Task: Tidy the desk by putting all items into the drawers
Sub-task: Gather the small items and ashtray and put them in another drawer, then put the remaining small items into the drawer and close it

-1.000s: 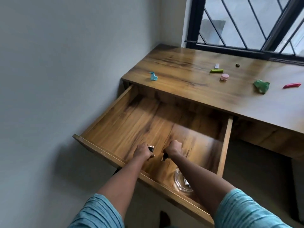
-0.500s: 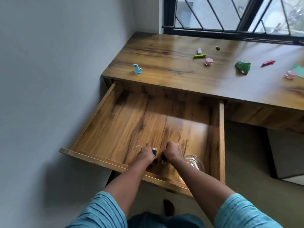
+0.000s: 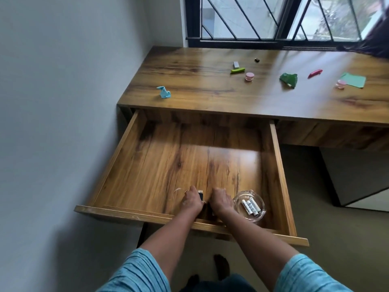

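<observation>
The wooden drawer (image 3: 280, 175) stands pulled wide out under the desk (image 3: 210, 95). Both my hands are low inside it near its front edge. My left hand (image 3: 192, 202) curls around a small dark object (image 3: 201, 194) with a pale top. My right hand (image 3: 221, 201) is curled close beside it; what it holds is hidden. A glass ashtray (image 3: 237, 200) with three white sticks lies just right of my right hand. On the desk lie a blue paper figure (image 3: 164, 92), a green clip (image 3: 237, 70), a pink jar (image 3: 249, 76) and crumpled green paper (image 3: 288, 80).
Further right on the desk are a red clip (image 3: 315, 73), a second pink jar (image 3: 340, 84) and a green card (image 3: 354, 80). A grey eraser (image 3: 236, 64) and a small dark bit (image 3: 256, 59) lie near the barred window. A wall runs along the left.
My hands stay together at the drawer's front while my view has swung right and up. The ashtray and more of the desk's right side have come into sight.
</observation>
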The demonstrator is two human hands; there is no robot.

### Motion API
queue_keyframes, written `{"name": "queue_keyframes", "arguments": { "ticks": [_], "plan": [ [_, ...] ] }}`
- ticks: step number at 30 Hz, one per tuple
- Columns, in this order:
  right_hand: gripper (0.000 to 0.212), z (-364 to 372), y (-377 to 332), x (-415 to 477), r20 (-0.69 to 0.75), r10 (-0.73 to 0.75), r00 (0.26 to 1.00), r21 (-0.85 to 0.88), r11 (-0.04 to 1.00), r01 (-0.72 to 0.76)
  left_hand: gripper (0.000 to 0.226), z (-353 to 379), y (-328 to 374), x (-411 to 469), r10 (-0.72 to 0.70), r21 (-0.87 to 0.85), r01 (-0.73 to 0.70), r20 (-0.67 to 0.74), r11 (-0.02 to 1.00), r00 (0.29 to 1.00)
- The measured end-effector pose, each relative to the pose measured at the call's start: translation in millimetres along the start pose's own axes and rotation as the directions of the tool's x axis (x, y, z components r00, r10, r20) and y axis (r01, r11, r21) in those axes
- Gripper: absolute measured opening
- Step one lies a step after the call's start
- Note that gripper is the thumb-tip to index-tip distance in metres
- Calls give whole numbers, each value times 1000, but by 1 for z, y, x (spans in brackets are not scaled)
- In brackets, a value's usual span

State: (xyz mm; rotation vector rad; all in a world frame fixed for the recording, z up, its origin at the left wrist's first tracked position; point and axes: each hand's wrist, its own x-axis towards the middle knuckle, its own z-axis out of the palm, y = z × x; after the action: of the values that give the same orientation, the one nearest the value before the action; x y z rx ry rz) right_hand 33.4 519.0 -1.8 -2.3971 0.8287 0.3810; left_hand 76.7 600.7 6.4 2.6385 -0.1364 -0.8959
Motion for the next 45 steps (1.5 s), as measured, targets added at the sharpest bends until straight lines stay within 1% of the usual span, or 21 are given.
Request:
{"name": "queue_keyframes", "arguments": {
  "ticks": [3, 5, 8, 12, 14, 17, 20, 22, 26, 29, 35, 42, 45],
  "plan": [
    [18, -7, -4, -6, -54, 32, 998, 23, 999, -31, 60, -4, -2, -1, -4, -2, 4, 17, 1000, 1000],
    [20, -14, -3, -9, -106, 64, 992, 47, 997, -59, 62, -7, -3, -1, -15, -29, 15, -2, 999, 1000],
    [23, -30, 1, -16, -166, 97, 981, 62, 994, -88, 51, -13, -1, -4, 6, -46, -10, -79, 999, 997],
    [21, -55, 11, -25, -255, 134, 958, 77, 990, -118, 39, -17, 13, -10, 87, 41, -81, -171, 996, 981],
    [20, -66, 17, -28, -287, 146, 947, 101, 987, -122, 35, -16, 27, -14, 127, 53, -119, -188, 991, 974],
    [20, -87, 32, -31, -313, 167, 935, 180, 977, -114, 34, -12, 60, -25, 165, 52, -158, -202, 986, 965],
    [17, -111, 49, -27, -342, 132, 930, 152, 985, -84, 36, -4, 96, -36, 207, 17, -208, -205, 978, 957],
    [19, -129, 65, -24, -373, 123, 919, 165, 984, -65, 40, 6, 122, -42, 239, 13, -242, -200, 970, 950],
    [22, -167, 111, -19, -391, 146, 909, 211, 975, -66, 41, 27, 175, -58, 258, 47, -254, -187, 966, 948],
    [18, -191, 151, -15, -407, 138, 903, 190, 980, -64, 36, 49, 213, -70, 283, 73, -274, -176, 959, 943],
    [19, -242, 227, -10, -435, 153, 887, 197, 978, -72, 39, 85, 293, -88, 328, 106, -311, -215, 944, 920],
    [16, -289, 277, 9, -453, 172, 875, 218, 973, -79, 41, 105, 363, -83, 336, 130, -313, -228, 941, 914],
    [17, -308, 288, 30, -451, 150, 880, 194, 979, -68, 42, 103, 391, -69, 345, 113, -327, -250, 938, 905]
  ]
}}
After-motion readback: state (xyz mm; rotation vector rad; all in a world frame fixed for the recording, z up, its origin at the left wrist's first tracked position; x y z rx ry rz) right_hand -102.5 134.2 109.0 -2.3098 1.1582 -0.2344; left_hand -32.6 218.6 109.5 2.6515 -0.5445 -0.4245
